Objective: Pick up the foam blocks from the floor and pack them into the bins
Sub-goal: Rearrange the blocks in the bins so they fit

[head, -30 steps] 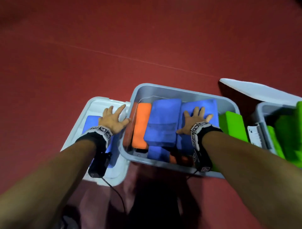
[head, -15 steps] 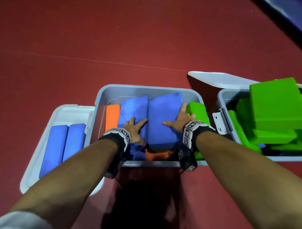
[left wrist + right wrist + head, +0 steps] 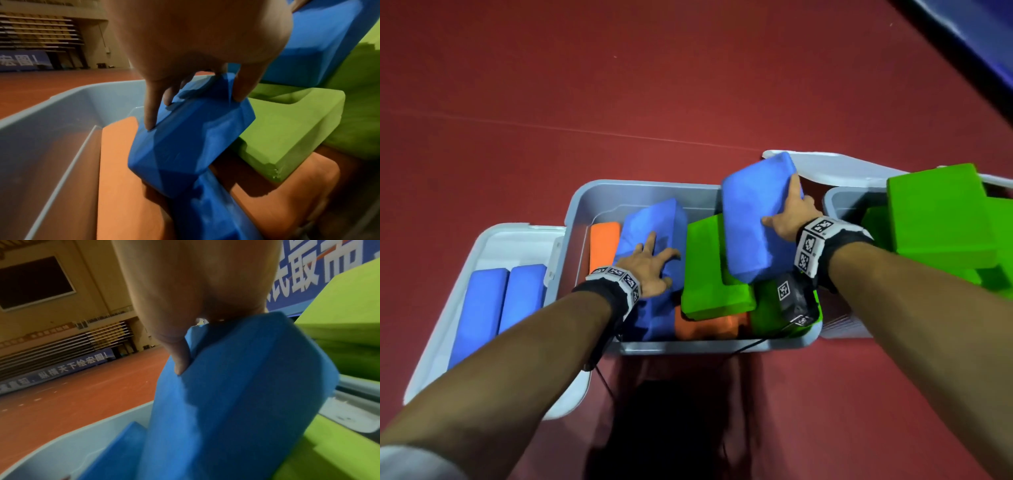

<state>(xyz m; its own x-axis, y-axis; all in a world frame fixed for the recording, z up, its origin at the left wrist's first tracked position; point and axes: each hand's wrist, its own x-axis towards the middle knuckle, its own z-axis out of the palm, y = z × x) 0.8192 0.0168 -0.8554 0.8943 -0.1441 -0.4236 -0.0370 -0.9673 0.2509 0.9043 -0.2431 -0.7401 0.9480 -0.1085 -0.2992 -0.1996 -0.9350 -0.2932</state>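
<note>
Since before, one blue block (image 3: 755, 219) is being lifted above the middle bin (image 3: 585, 202) by the right hand (image 3: 787, 216).

From the head, the left hand (image 3: 650, 263) is being spread over another blue block (image 3: 654, 226).

By the left wrist, that block (image 3: 191, 139) is being pinched; the palm is blocking much.

By the right wrist, only a thumb (image 3: 179, 356) is being shown pressing; other fingers are hidden.

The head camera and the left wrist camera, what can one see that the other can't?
Only the head view shows the right hand lifting a blue block, the open lid with two blue blocks lying on it, and the second bin piled with green blocks.

Only the left wrist view shows the hall's seating rows and the fingertips denting the foam.

Both show the left hand with its grip on a blue block inside the grey bin, beside orange and green foam.
</note>
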